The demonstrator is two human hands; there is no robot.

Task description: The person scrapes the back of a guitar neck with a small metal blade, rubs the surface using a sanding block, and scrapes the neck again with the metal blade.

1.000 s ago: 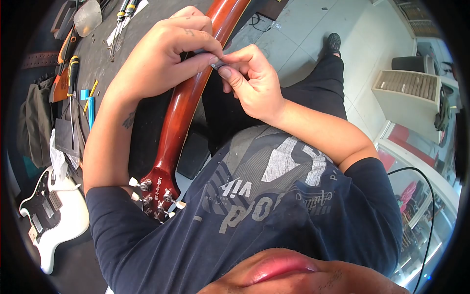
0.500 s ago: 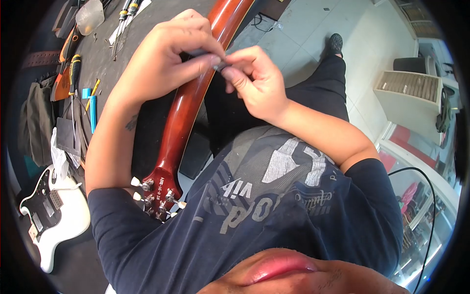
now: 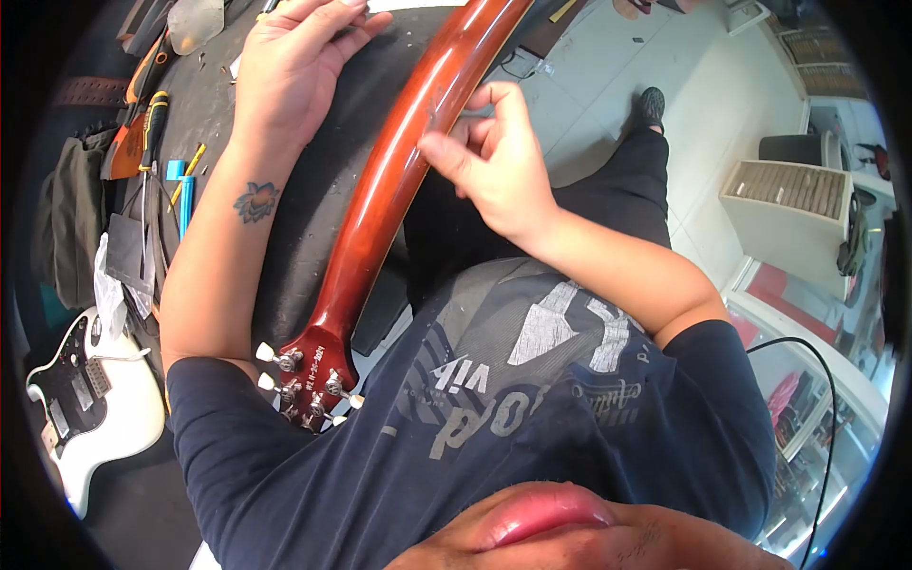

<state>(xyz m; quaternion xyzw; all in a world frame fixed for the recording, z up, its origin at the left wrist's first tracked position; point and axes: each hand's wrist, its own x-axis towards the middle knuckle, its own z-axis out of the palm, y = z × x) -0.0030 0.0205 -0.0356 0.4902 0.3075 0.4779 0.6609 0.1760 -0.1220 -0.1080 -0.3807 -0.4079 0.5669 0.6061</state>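
A guitar neck [image 3: 389,180] with a glossy reddish-brown back runs diagonally up the view, its headstock [image 3: 318,375] and pale tuner buttons near my chest. My right hand [image 3: 503,166] is at the neck's right edge, thumb on the back and fingers curled round the far side, partly hidden. My left hand [image 3: 294,71] is raised off the neck, over the dark bench top near the upper edge. Its fingers are bent together around something small and dark that I cannot make out.
On the left lie a yellow-black screwdriver [image 3: 154,128], a blue tool [image 3: 185,204], other hand tools and a white electric guitar body [image 3: 123,404]. Tiled floor [image 3: 594,81] and a box of flat packets [image 3: 788,195] are on the right. A black cable [image 3: 834,427] hangs at lower right.
My hands were together over the neck, fingertips pinching something small. The left hand has moved away up and left; the right stays by the neck.
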